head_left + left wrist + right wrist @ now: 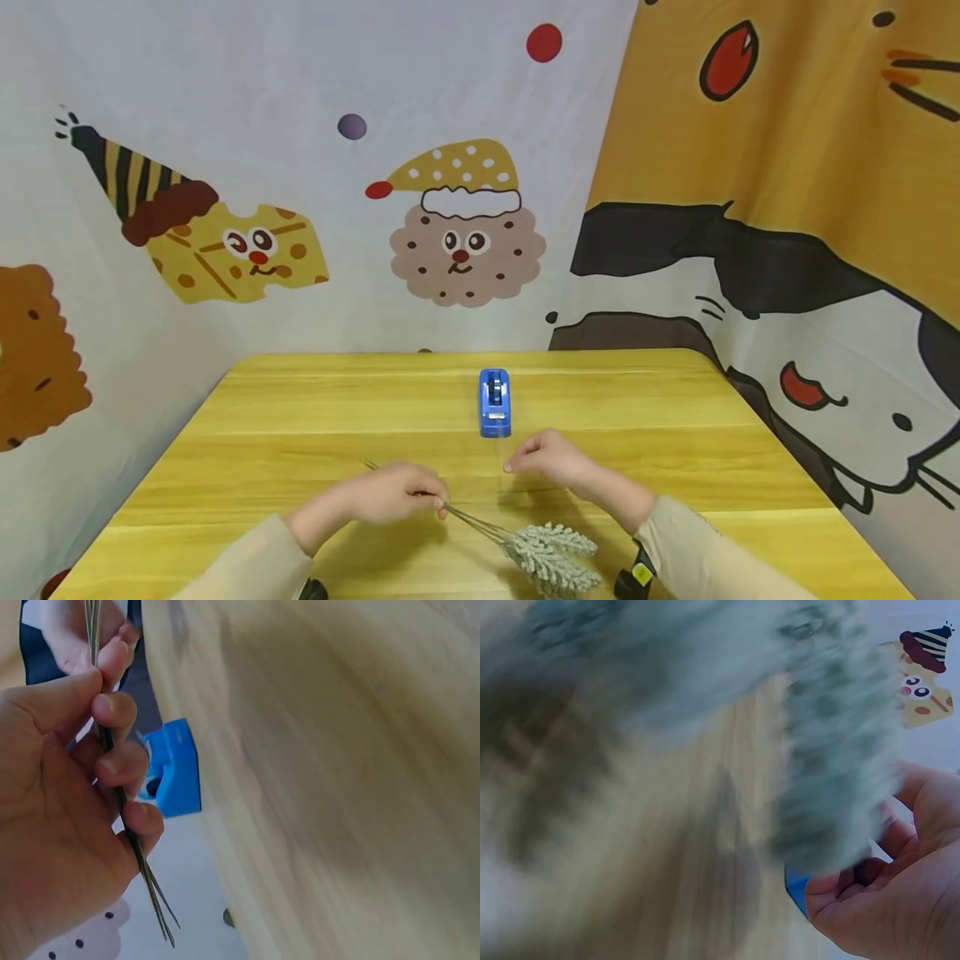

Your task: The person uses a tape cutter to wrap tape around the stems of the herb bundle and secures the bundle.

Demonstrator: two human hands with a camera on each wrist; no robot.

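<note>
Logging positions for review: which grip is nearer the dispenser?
Right. The right grip is just in front of the dispenser, slightly right; the left grip is farther, front-left.

Person, 2 arms in view. Left sleeve [251, 562]: pale beige, plain cloth, loose, soft folds; cuff ends short of the wrist. Right sleeve [720, 554]: same pale beige, same loose cut, light creasing. Left hand [393, 493] and right hand [553, 460] both bare. By right cuff: black blocky gadget [627, 586], 1 small yellow-green square [641, 573] on it. By left cuff: black rounded piece [313, 591], partly out of frame.
</note>
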